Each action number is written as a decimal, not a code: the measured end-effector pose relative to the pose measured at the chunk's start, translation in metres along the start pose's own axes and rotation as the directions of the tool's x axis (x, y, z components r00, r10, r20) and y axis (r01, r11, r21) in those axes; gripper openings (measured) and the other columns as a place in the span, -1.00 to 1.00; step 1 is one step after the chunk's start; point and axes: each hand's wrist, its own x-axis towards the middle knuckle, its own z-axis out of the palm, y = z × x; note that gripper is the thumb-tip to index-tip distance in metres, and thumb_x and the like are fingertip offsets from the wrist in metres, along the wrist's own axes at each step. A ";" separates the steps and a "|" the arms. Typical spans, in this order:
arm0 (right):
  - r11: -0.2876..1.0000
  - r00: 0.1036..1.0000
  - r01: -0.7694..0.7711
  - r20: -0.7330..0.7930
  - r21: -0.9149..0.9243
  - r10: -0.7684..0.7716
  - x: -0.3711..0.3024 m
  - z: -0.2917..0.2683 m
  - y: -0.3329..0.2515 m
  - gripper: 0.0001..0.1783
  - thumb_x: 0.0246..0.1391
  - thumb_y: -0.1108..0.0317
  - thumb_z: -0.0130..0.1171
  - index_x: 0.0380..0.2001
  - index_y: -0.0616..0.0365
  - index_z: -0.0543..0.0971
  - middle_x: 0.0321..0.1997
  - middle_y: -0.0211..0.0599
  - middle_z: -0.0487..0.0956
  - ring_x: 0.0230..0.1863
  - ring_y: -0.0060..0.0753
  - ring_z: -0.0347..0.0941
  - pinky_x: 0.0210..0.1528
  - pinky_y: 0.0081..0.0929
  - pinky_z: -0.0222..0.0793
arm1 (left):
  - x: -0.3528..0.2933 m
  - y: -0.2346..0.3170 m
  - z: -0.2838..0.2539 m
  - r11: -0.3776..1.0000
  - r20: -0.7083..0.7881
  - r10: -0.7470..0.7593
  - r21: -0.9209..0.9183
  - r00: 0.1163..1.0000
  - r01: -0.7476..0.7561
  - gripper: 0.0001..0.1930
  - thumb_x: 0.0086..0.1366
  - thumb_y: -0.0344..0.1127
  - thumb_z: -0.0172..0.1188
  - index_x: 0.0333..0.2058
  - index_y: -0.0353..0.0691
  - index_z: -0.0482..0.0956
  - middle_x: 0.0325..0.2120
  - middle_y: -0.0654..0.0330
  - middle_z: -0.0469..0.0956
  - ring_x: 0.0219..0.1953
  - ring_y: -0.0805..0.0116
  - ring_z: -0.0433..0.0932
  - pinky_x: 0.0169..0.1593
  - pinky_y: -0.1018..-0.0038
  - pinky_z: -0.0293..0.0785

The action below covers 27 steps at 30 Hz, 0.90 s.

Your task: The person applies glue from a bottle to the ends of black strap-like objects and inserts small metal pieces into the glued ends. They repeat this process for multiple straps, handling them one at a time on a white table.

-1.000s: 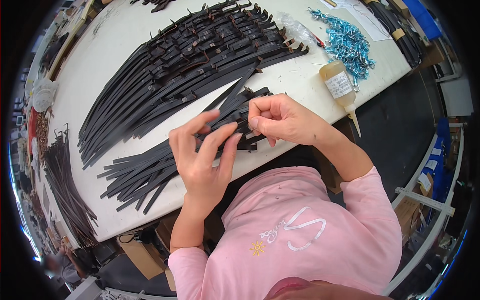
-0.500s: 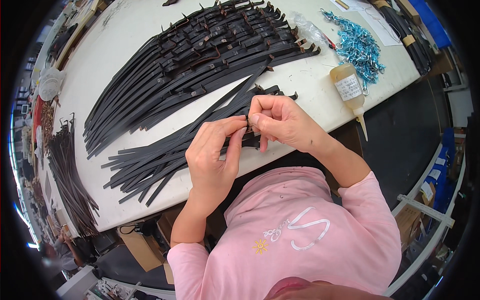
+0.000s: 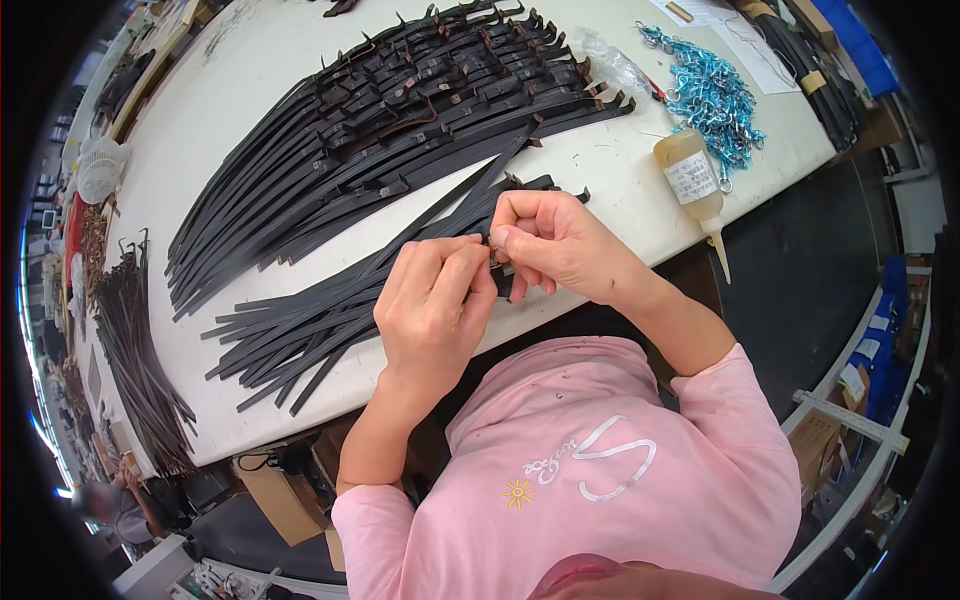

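Pinching a small dark strap end (image 3: 493, 259) between fingertips, your left hand (image 3: 432, 300) and right hand (image 3: 562, 248) meet over the loose strap bundle (image 3: 330, 322) near the table's (image 3: 590, 165) edge, probably so one steadies what the other works.

From here I see a white table (image 3: 230, 90), dark floor (image 3: 810, 235) past its right edge, a cardboard box (image 3: 280, 500) below, a pale metal frame (image 3: 850, 420) at right, bright light (image 3: 26, 330) far left.
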 end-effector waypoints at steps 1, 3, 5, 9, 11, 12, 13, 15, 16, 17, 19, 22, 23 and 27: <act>1.000 1.000 0.003 0.004 0.003 -0.003 0.001 0.000 0.000 -0.79 0.36 0.30 0.09 -0.37 0.14 0.46 -0.47 -0.52 0.51 -0.64 -0.70 0.45 -0.57 -0.75 0.39 | 0.000 -0.002 0.001 1.000 -0.016 0.001 -0.018 1.000 -0.002 -0.76 -0.05 -0.66 0.35 -0.36 -0.27 0.63 -0.35 0.18 0.66 -0.38 0.28 0.60 -0.33 0.46 0.54; 1.000 1.000 0.008 0.009 0.012 -0.008 0.003 -0.001 0.001 -0.79 0.35 0.29 0.10 -0.37 0.14 0.46 -0.48 -0.52 0.50 -0.65 -0.72 0.42 -0.57 -0.72 0.40 | 0.001 -0.003 0.001 0.997 -0.025 -0.007 -0.078 1.000 0.005 -0.76 -0.08 -0.65 0.36 -0.38 -0.26 0.62 -0.35 0.20 0.65 -0.39 0.27 0.58 -0.33 0.46 0.53; 0.999 1.000 0.025 0.009 0.023 -0.026 0.005 -0.005 0.002 -0.79 0.35 0.29 0.10 -0.37 0.14 0.46 -0.51 -0.52 0.49 -0.67 -0.74 0.39 -0.56 -0.69 0.43 | 0.002 -0.001 -0.005 0.987 -0.010 -0.023 -0.158 1.000 0.021 -0.77 -0.09 -0.64 0.36 -0.40 -0.26 0.62 -0.35 0.20 0.66 -0.38 0.27 0.58 -0.30 0.45 0.53; 0.999 0.999 0.039 -0.016 0.034 -0.038 0.005 -0.008 0.003 -0.78 0.34 0.29 0.11 -0.39 0.15 0.47 -0.56 -0.53 0.46 -0.70 -0.76 0.32 -0.52 -0.63 0.48 | 0.003 0.004 -0.026 0.900 0.166 -0.031 -0.424 0.986 0.099 -0.71 -0.08 -0.62 0.35 -0.31 -0.27 0.63 -0.23 0.13 0.67 -0.25 0.19 0.62 -0.17 0.39 0.55; 0.997 0.999 0.041 -0.001 0.062 -0.041 0.004 -0.010 0.004 -0.80 0.31 0.30 0.10 -0.37 0.17 0.49 -0.49 -0.48 0.51 -0.64 -0.72 0.44 -0.59 -0.69 0.42 | 0.009 0.007 -0.030 0.886 0.200 -0.080 -0.434 0.977 0.162 -0.67 -0.07 -0.60 0.36 -0.24 -0.28 0.64 -0.17 0.09 0.66 -0.18 0.15 0.63 -0.11 0.35 0.56; 0.996 0.999 0.040 0.009 0.076 -0.041 0.004 -0.010 0.004 -0.81 0.30 0.31 0.10 -0.37 0.19 0.50 -0.46 -0.45 0.54 -0.61 -0.70 0.50 -0.62 -0.73 0.39 | 0.008 0.002 -0.027 0.947 0.173 -0.058 -0.304 0.983 0.109 -0.64 -0.01 -0.61 0.33 -0.15 -0.33 0.62 -0.10 0.05 0.63 -0.16 0.26 0.63 -0.04 0.45 0.54; 0.996 0.999 0.038 0.010 0.077 -0.039 0.003 -0.009 0.004 -0.81 0.29 0.32 0.10 -0.37 0.19 0.50 -0.46 -0.45 0.54 -0.61 -0.71 0.49 -0.62 -0.72 0.39 | 0.003 -0.004 -0.020 0.963 0.119 -0.111 -0.234 0.987 0.137 -0.69 0.09 -0.63 0.33 -0.14 -0.34 0.63 -0.15 0.06 0.65 -0.20 0.30 0.63 -0.08 0.48 0.54; 0.996 0.999 0.037 0.013 0.078 -0.038 0.004 -0.007 0.004 -0.82 0.29 0.33 0.10 -0.37 0.20 0.50 -0.45 -0.45 0.54 -0.62 -0.72 0.47 -0.62 -0.71 0.40 | 0.001 -0.005 -0.014 0.945 0.110 -0.176 -0.259 0.978 0.199 -0.77 0.18 -0.65 0.31 -0.17 -0.34 0.66 -0.21 0.09 0.66 -0.25 0.35 0.64 -0.14 0.51 0.55; 0.996 0.999 0.041 0.020 0.082 -0.043 0.004 -0.006 0.004 -0.83 0.28 0.34 0.10 -0.37 0.20 0.50 -0.46 -0.46 0.54 -0.62 -0.72 0.47 -0.62 -0.71 0.41 | 0.001 -0.005 -0.012 0.952 0.089 -0.173 -0.242 0.981 0.190 -0.78 0.17 -0.64 0.31 -0.20 -0.33 0.67 -0.25 0.10 0.66 -0.27 0.31 0.63 -0.17 0.48 0.55; 0.995 0.999 0.044 0.025 0.086 -0.046 0.004 -0.006 0.004 -0.83 0.28 0.34 0.10 -0.37 0.20 0.50 -0.46 -0.46 0.54 -0.62 -0.72 0.46 -0.61 -0.71 0.41 | 0.001 -0.005 -0.009 0.957 0.070 -0.170 -0.227 0.983 0.182 -0.80 0.15 -0.64 0.32 -0.23 -0.32 0.67 -0.28 0.11 0.66 -0.29 0.27 0.63 -0.20 0.45 0.55; 0.996 0.999 0.041 0.026 0.075 -0.043 0.004 -0.004 0.003 -0.82 0.30 0.32 0.10 -0.37 0.18 0.49 -0.52 -0.50 0.50 -0.65 -0.73 0.41 -0.57 -0.66 0.45 | 0.001 -0.004 -0.006 0.960 0.054 -0.172 -0.214 0.984 0.179 -0.82 0.14 -0.64 0.33 -0.26 -0.31 0.67 -0.33 0.12 0.66 -0.32 0.24 0.63 -0.25 0.42 0.55; 0.997 0.999 0.038 0.021 0.061 -0.039 0.005 -0.003 0.003 -0.79 0.33 0.30 0.11 -0.38 0.17 0.47 -0.58 -0.53 0.47 -0.67 -0.75 0.37 -0.52 -0.61 0.50 | 0.001 -0.004 -0.006 0.962 0.066 -0.170 -0.204 0.983 0.180 -0.83 0.16 -0.64 0.32 -0.26 -0.31 0.68 -0.35 0.13 0.67 -0.34 0.29 0.63 -0.25 0.46 0.55; 0.996 0.999 0.043 0.023 0.080 -0.045 0.005 -0.004 0.005 -0.81 0.30 0.32 0.11 -0.38 0.18 0.49 -0.52 -0.50 0.50 -0.64 -0.74 0.41 -0.56 -0.65 0.46 | 0.000 -0.005 -0.006 0.966 0.074 -0.161 -0.190 0.984 0.173 -0.83 0.18 -0.64 0.31 -0.25 -0.32 0.69 -0.34 0.13 0.67 -0.35 0.33 0.63 -0.24 0.49 0.55; 0.996 0.999 0.037 0.018 0.086 -0.039 0.007 -0.003 0.006 -0.83 0.27 0.33 0.12 -0.37 0.20 0.50 -0.48 -0.48 0.54 -0.61 -0.73 0.46 -0.59 -0.70 0.41 | 0.000 -0.006 -0.004 0.986 0.054 -0.113 -0.117 0.992 0.118 -0.83 0.17 -0.65 0.32 -0.25 -0.33 0.69 -0.36 0.12 0.68 -0.37 0.35 0.63 -0.25 0.50 0.56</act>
